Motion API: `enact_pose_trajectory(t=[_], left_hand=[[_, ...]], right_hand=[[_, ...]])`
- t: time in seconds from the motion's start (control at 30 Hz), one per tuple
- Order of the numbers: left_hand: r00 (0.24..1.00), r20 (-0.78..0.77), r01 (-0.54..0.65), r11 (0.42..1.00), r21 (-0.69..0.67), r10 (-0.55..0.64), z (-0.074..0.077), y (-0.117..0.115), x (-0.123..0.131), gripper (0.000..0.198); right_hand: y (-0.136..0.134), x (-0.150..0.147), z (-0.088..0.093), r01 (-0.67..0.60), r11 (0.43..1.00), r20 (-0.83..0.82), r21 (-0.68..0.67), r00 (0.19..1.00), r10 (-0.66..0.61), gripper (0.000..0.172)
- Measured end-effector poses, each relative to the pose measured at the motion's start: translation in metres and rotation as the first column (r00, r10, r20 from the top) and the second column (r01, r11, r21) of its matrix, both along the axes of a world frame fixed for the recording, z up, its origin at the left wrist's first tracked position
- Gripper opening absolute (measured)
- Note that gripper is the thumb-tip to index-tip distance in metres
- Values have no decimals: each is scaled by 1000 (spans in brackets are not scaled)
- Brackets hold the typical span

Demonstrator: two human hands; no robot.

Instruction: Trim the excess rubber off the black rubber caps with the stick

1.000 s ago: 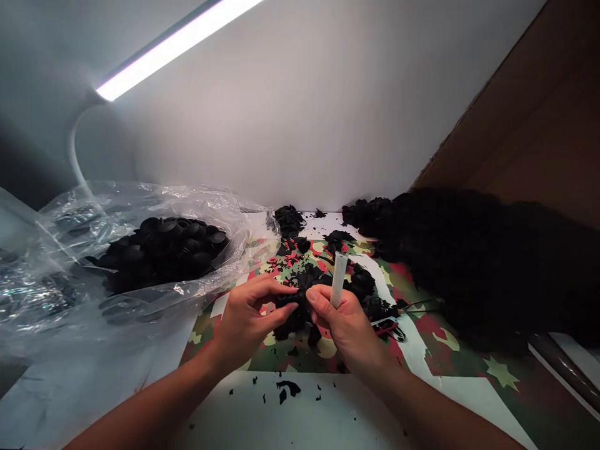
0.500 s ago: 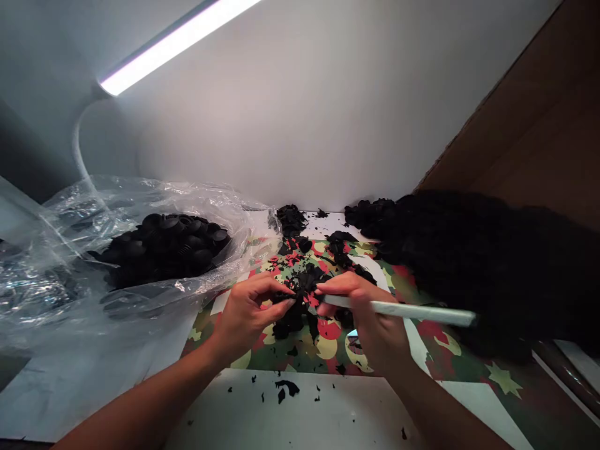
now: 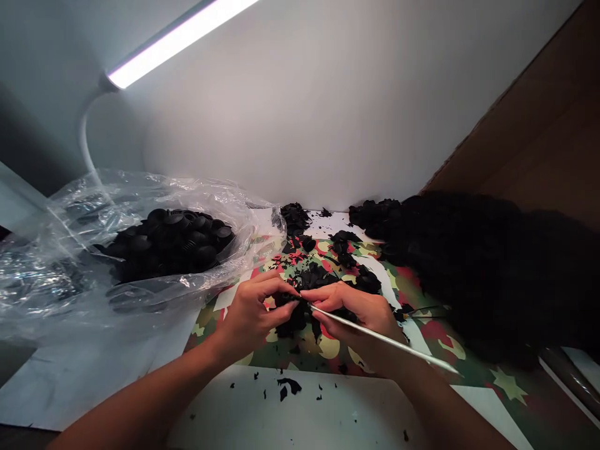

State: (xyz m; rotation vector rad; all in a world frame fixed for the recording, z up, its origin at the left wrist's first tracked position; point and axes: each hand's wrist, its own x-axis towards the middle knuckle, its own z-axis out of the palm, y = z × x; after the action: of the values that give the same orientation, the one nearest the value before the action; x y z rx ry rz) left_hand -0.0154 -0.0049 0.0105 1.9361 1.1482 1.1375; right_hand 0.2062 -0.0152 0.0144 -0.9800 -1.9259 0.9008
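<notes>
My left hand (image 3: 250, 312) pinches a small black piece (image 3: 289, 298), mostly hidden by the fingertips, above the patterned sheet. Fingers of my right hand (image 3: 363, 309) close around a long, flat whitish tool (image 3: 394, 342); its exact kind is unclear. The tool slants down to the right, its near end at the left fingertips. Both hands meet fingertip to fingertip. Beneath and behind them lie torn black scraps (image 3: 312, 275). To the left, black round ribbed parts (image 3: 180, 240) are heaped in a clear plastic bag (image 3: 253, 225).
A large black heap (image 3: 469, 269) fills the right side beside a cardboard panel (image 3: 539, 119). The camouflage-patterned sheet (image 3: 328, 347) covers the work surface, with black bits on the white sheet (image 3: 244, 412) in front. A lit lamp (image 3: 182, 44) hangs at upper left.
My right hand has moved in against the left fingertips. The tool has turned from its broad face to its thin edge and now tilts lower at the right.
</notes>
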Motion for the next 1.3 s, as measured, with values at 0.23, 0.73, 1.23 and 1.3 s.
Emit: enact_pose_trajectory(t=[0.23, 0.73, 1.23, 1.3], left_hand=[[1000, -1, -6, 999, 40, 6, -1, 0, 1, 9], [1000, -25, -7, 999, 51, 8, -4, -1, 2, 10], [999, 24, 42, 999, -19, -41, 1, 5, -6, 17], [991, 48, 130, 991, -31, -128, 2, 8, -10, 28]], right_hand=[[0, -3, 8, 50, 994, 48, -96, 998, -46, 16], [1, -5, 9, 58, 988, 18, -145, 998, -56, 18], [6, -13, -3, 206, 977, -47, -60, 977, -209, 20], [8, -10, -2, 159, 975, -114, -154, 977, -178, 24]])
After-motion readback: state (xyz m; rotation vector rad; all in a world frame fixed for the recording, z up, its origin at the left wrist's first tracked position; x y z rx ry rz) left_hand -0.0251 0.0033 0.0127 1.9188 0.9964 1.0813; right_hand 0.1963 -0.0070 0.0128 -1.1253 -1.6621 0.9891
